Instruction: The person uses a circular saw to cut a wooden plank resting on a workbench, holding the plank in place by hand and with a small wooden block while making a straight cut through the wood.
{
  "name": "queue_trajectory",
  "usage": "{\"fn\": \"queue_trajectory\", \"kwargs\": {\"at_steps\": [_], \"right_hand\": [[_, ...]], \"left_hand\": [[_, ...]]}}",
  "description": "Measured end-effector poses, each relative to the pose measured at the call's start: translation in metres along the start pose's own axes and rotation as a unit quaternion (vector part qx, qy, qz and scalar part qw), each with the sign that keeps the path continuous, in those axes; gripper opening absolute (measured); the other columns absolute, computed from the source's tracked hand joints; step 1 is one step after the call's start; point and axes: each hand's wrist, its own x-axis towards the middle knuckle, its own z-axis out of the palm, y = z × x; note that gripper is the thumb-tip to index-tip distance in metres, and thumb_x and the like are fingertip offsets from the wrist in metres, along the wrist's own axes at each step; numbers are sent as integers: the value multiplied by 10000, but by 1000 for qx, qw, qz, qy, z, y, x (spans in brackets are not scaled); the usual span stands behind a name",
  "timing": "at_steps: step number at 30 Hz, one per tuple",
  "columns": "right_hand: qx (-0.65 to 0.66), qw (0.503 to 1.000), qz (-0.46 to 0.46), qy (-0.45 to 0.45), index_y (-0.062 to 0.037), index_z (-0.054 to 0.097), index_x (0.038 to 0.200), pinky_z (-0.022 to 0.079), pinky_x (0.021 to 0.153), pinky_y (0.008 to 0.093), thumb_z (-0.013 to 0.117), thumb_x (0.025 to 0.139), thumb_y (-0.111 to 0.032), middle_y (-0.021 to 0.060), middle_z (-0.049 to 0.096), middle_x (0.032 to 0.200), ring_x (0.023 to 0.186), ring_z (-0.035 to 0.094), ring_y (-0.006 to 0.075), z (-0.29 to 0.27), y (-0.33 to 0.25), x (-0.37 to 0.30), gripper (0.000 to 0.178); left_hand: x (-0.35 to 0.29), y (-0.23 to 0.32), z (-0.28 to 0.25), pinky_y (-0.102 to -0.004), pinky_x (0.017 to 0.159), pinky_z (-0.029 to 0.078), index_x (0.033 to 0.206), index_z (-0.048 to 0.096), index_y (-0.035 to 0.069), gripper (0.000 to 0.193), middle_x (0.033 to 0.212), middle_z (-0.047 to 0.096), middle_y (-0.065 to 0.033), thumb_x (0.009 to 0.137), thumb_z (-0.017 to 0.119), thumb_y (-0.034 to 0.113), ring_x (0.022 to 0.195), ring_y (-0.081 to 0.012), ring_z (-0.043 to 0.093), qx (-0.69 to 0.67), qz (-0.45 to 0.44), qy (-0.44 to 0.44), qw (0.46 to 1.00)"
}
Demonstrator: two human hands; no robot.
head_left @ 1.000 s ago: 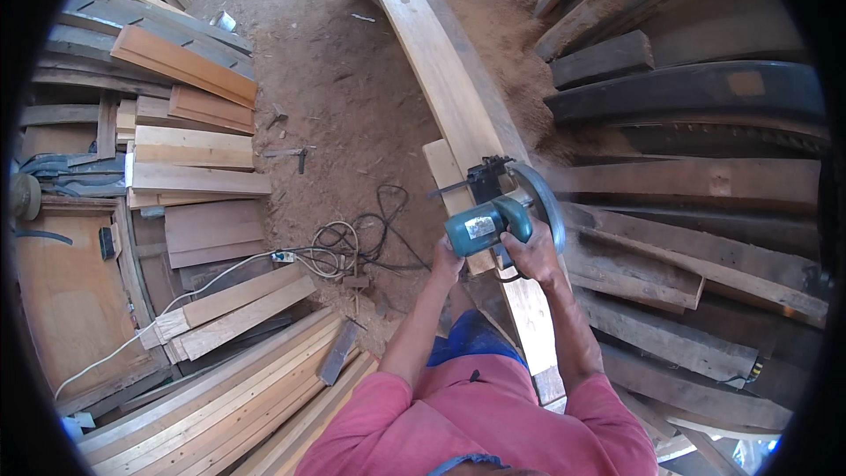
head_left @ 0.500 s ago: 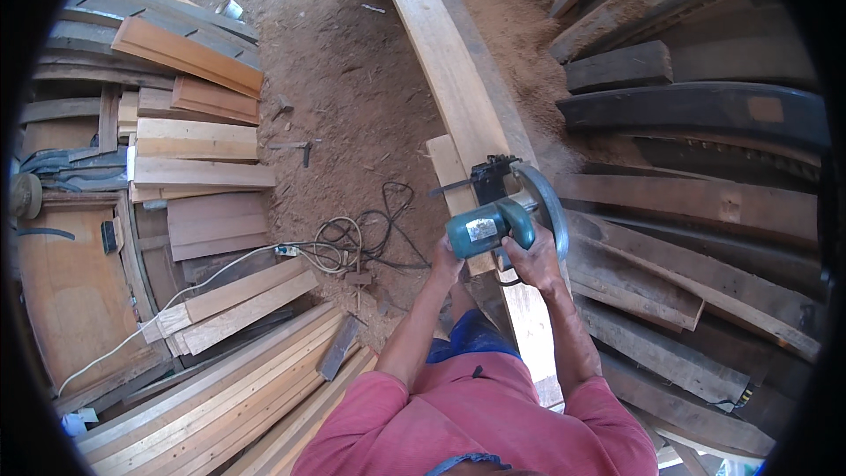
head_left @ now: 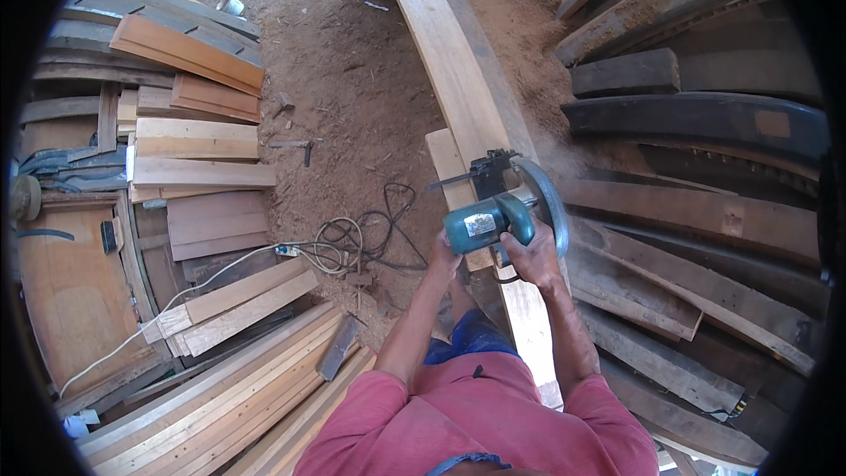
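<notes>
A teal circular saw (head_left: 476, 226) with a grey blade guard (head_left: 552, 203) rests on a long pale plank (head_left: 454, 66). My right hand (head_left: 534, 256) is wrapped round its rear handle. My left hand (head_left: 443, 256) grips the end of the motor housing, its fingers partly hidden beneath. A black guide arm (head_left: 451, 182) sticks out to the left from the saw's base. Under the saw, a shorter board (head_left: 447, 157) lies along the left side of the plank. The blade itself is hidden by the guard and the base.
Dark timber beams (head_left: 696, 119) are stacked along the right. Pale boards (head_left: 207, 172) and panels are piled on the left. A coiled cord (head_left: 348, 242) lies on the sawdust-covered ground, near a metal square (head_left: 304, 148). Stacked planks (head_left: 229, 388) fill the lower left.
The saw and both hands have hardly moved along the plank. The surroundings have shifted slightly in the picture, the right-hand beams most.
</notes>
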Motion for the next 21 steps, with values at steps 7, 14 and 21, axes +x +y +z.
{"fn": "queue_trajectory", "kwargs": {"at_steps": [7, 14, 21], "right_hand": [[10, 1000, 6, -5, 24, 631, 1087, 504, 594, 298, 674, 878, -64, 38, 623, 772, 619, 584, 106, -1, -10, 15, 231], [21, 1000, 1, -7, 20, 618, 1062, 493, 542, 283, 662, 887, -55, 31, 614, 767, 582, 578, 96, -1, -7, 30, 196], [22, 1000, 3, -2, 10, 626, 1078, 490, 597, 287, 661, 885, -47, 15, 612, 779, 637, 569, 94, 2, -10, 43, 204]], "left_hand": [[14, 8, 5, -242, 645, 488, 1190, 647, 72, 235, 993, 674, 6, 1029, 479, 108, 846, -87, 639, 0, -9, 41, 999], [23, 16, 6, -266, 754, 539, 1241, 631, 58, 263, 1054, 676, -18, 1026, 482, 81, 922, -121, 654, 20, 17, 18, 1000], [20, 37, 24, -297, 865, 545, 1217, 642, 43, 229, 1103, 691, -37, 1013, 541, 72, 994, -147, 665, 129, 61, 22, 990]]}}
